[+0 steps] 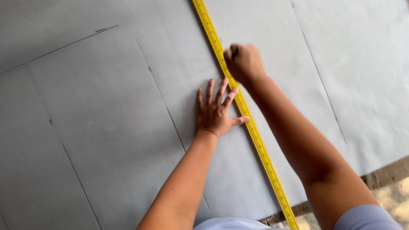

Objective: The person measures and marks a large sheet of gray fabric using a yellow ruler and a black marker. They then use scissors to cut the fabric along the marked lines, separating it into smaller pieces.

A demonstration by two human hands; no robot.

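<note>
My left hand (215,113) lies flat, fingers spread, on the grey sheet (85,116), thumb touching the long yellow ruler (239,104) that runs diagonally across it. Just beyond, my right hand (243,62) is curled into a fist against the ruler's edge; I cannot tell what its fingers pinch.

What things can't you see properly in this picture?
Head view:
- Whatever the right hand grips: hidden inside the closed fist.
- Yellow ruler, middle stretch: covered by both hands.
- Ruler's markings: too small.
- Grey sheet: cut off by the left edge.
- Left hand: palm hidden, pressed flat.
</note>
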